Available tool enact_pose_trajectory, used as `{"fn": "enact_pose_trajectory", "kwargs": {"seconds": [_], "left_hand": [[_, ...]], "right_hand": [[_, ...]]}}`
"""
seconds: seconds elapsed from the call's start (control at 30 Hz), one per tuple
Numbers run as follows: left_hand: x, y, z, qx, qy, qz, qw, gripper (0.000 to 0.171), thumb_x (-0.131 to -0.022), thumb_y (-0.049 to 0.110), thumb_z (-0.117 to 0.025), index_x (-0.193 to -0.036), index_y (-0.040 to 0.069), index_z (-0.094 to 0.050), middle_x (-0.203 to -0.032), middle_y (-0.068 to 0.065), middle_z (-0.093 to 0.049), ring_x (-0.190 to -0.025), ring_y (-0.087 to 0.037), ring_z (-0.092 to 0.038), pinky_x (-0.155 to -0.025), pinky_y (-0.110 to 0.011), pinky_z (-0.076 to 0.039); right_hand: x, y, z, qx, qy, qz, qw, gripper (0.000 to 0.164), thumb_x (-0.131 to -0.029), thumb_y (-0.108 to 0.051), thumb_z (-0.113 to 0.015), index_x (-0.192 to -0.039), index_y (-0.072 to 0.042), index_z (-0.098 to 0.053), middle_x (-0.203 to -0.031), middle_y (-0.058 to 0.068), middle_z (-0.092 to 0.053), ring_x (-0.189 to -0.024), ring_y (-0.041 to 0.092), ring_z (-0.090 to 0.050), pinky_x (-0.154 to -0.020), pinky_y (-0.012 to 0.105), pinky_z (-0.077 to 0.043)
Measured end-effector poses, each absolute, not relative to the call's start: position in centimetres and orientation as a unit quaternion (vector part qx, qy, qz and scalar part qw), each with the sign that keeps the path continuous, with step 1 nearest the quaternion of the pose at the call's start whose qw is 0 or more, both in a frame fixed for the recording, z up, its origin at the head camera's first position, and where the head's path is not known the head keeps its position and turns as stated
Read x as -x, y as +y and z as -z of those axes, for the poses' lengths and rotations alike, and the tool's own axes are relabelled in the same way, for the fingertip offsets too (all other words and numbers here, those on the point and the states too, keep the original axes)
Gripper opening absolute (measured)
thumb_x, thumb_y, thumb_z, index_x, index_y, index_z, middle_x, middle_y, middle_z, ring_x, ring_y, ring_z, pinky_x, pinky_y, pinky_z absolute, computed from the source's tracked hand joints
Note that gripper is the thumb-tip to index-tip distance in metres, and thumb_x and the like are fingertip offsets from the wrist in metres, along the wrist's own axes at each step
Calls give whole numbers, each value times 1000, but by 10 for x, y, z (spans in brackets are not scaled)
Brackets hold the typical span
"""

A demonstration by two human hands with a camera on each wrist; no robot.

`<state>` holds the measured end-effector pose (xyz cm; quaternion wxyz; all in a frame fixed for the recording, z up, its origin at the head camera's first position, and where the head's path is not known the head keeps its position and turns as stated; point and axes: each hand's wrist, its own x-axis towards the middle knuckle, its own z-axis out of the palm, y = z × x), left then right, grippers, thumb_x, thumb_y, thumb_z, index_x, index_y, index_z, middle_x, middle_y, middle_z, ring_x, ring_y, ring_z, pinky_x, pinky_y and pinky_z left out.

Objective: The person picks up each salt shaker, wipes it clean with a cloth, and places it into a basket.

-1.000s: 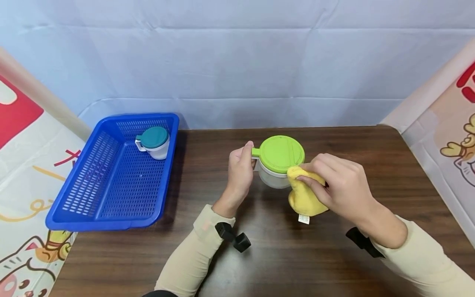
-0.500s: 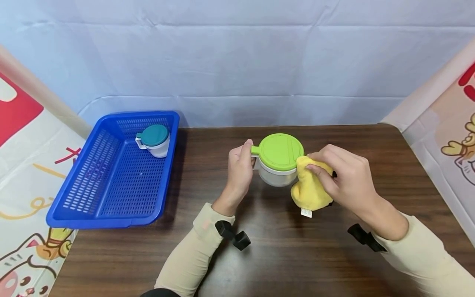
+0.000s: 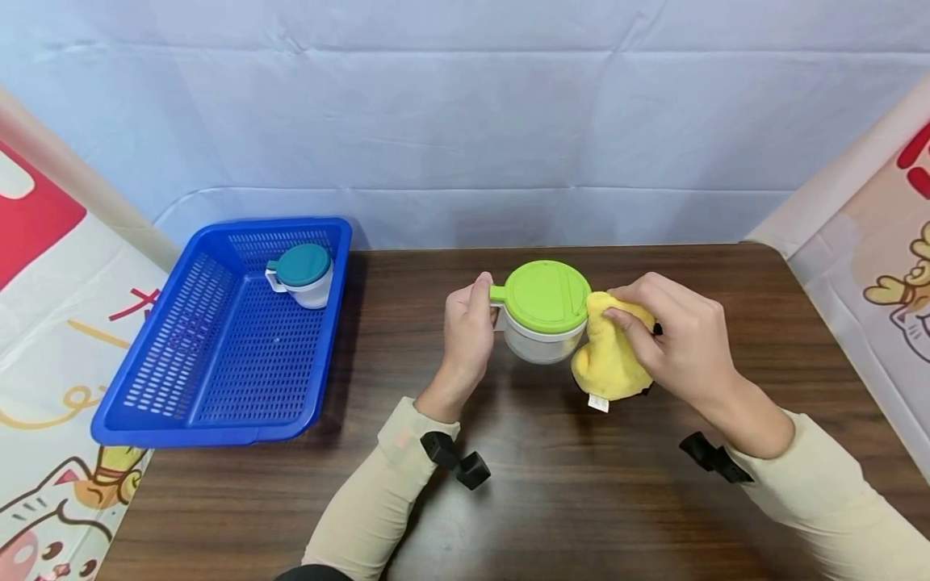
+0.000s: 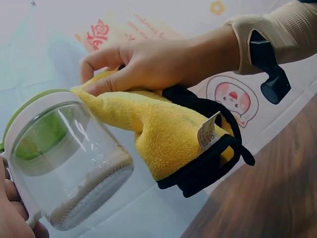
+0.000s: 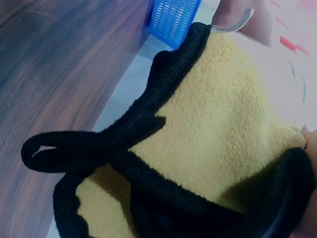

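Note:
My left hand [image 3: 467,335] grips the handle of a clear seasoning jar [image 3: 541,345] with a green lid [image 3: 548,296]; the thumb lies by the lid's tab. In the left wrist view the jar [image 4: 74,163] looks tilted and see-through, with a little residue low on its wall. Between thumb and fingers, my right hand [image 3: 679,343] pinches a yellow cloth [image 3: 610,359] against the right edge of the lid. Black trim, a hanging loop and a white tag show on the cloth [image 5: 223,114] in the wrist views.
To the left, a blue plastic basket [image 3: 316,387] holds a smaller white jar [image 3: 311,292] with a teal lid, near its back right corner. Both stand on a dark wooden table [image 3: 552,500]. Pale sheeting [image 3: 465,121] rises behind the table, and printed sheets flank it.
My right hand has shifted the cloth up and slightly right, from the jar's lower front rim to the right side of the lid. The left hand and jar have barely moved.

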<state>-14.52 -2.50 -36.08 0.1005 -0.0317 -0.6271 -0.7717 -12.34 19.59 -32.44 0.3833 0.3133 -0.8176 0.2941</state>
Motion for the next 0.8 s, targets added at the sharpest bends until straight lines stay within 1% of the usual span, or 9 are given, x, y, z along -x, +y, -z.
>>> {"fn": "enact_pose_trajectory", "kwargs": {"seconds": [0.27, 0.5, 0.8], "left_hand": [[145, -24, 361, 26, -615, 782, 102, 52, -106, 16, -43, -55, 15, -35, -51, 7, -25, -49, -10, -22, -50, -24, -17], [145, -24, 360, 29, -616, 780, 108, 52, -106, 16, -44, -55, 15, -36, -52, 6, -26, -50, -11, -23, -50, -24, -18], [144, -22, 360, 20, -621, 775, 114, 52, -107, 16, -43, -55, 15, -36, -52, 6, -26, -49, -10, -24, -49, -23, -18]], "right_hand": [[126, 196, 324, -299, -825, -284, 387, 45, -103, -42, -59, -89, 0, -70, -78, 8, -68, -63, 20, -60, -57, 30, -40], [126, 196, 323, -284, -835, -278, 381, 44, -103, -40, -59, -90, 0, -70, -79, 11, -68, -67, 23, -64, -59, 32, -43], [127, 197, 325, -272, -838, -277, 384, 45, -103, -41, -59, -90, 1, -70, -79, 12, -67, -66, 23, -63, -59, 33, -43]]}}
